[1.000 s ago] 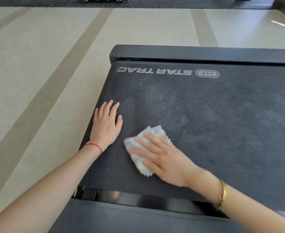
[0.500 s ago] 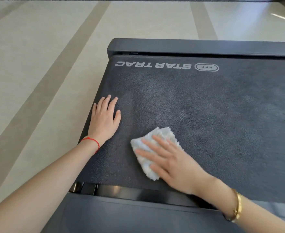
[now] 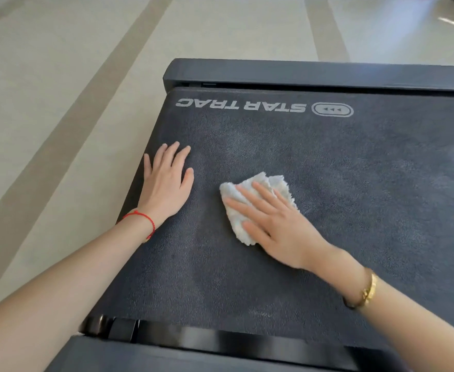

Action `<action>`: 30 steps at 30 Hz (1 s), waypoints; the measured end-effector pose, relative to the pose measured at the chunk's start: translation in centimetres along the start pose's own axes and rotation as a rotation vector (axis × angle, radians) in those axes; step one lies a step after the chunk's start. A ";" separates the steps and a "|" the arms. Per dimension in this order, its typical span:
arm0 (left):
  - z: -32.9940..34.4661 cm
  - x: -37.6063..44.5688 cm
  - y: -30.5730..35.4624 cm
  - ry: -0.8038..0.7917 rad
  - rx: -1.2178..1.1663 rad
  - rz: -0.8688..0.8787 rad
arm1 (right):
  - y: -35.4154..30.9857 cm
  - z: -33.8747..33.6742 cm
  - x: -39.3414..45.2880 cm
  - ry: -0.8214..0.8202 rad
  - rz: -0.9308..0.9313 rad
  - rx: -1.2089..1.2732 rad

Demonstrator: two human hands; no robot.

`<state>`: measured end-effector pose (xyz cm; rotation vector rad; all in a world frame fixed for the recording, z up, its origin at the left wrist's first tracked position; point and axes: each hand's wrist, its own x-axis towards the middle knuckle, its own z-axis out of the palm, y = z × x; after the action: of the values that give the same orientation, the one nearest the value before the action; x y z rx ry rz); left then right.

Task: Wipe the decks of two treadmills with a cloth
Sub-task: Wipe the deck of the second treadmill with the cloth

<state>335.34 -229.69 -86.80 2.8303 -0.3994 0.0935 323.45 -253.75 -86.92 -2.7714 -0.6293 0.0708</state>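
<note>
A dark grey treadmill deck (image 3: 341, 167) with a white STAR TRAC logo fills most of the view. A crumpled white cloth (image 3: 260, 186) lies on the belt left of centre. My right hand (image 3: 276, 224) presses flat on the cloth with straight, spread fingers, covering its near half. My left hand (image 3: 166, 181) rests flat on the belt near its left edge, a hand's width left of the cloth. A red string circles the left wrist and a gold bracelet the right.
A black frame rail (image 3: 314, 73) runs along the deck's far end, and another black cover (image 3: 193, 355) with a gap lies at the near end. Pale beige floor with darker stripes (image 3: 59, 116) lies to the left and beyond.
My right hand has slid the cloth to the right and farther from me along the belt. The left hand has stayed flat near the left edge.
</note>
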 end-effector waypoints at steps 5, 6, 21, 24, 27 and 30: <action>1.2 0.3 0.1 0.001 0.017 -0.019 | 9.1 -2.7 8.3 0.090 0.316 -0.068; 1.3 0.4 0.1 0.007 0.019 -0.022 | 10.4 -3.0 10.4 0.083 0.386 -0.061; 1.7 0.3 0.0 0.023 0.071 -0.016 | 11.6 -3.5 21.6 0.046 0.261 -0.097; 1.6 0.3 0.3 0.025 0.090 -0.022 | 13.5 -4.2 23.9 0.034 0.438 -0.075; 1.6 0.4 0.3 0.029 0.090 -0.030 | 10.6 -3.1 25.1 0.008 0.364 -0.083; 1.5 0.3 0.3 0.038 0.094 -0.027 | 6.9 -1.9 24.2 -0.015 0.165 -0.063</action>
<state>335.53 -230.50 -88.16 2.9208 -0.3573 0.1638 348.37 -249.81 -86.71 -2.8815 -0.4113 0.1091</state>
